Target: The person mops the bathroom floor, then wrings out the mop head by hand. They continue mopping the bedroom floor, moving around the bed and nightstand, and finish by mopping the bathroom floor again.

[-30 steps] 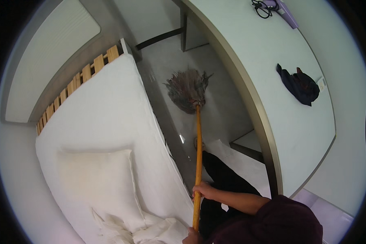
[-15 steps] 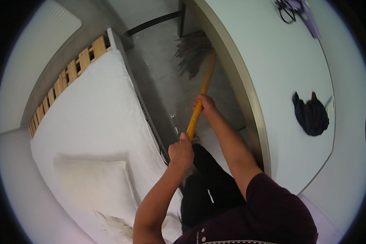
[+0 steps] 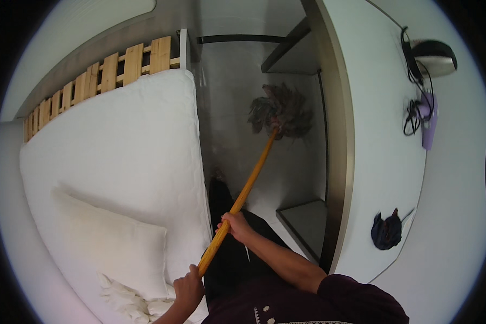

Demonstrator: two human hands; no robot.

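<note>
A mop with a long yellow wooden handle [image 3: 252,175] slants from near my body up toward the far right. Its shaggy, grey-brown cloth-strip head [image 3: 286,110] is spread on the grey floor between the bed and the desk. My left hand [image 3: 189,288] is closed round the near end of the handle, beside the bed's edge. Higher on the same handle, over my dark trousers, my right hand [image 3: 235,225] is wrapped round it.
On the left stands a bed with a white mattress [image 3: 119,140], wooden slats [image 3: 110,73] and a cream pillow [image 3: 113,243]. A long white desk [image 3: 380,162] borders the right, carrying a purple hair dryer [image 3: 429,121], a black-and-silver object [image 3: 434,56] and a dark cloth bundle [image 3: 386,231].
The mop head has come out from beside the desk's edge, nearer and to the right. Both hands have drawn back toward my body and left with the handle. The view has shifted.
</note>
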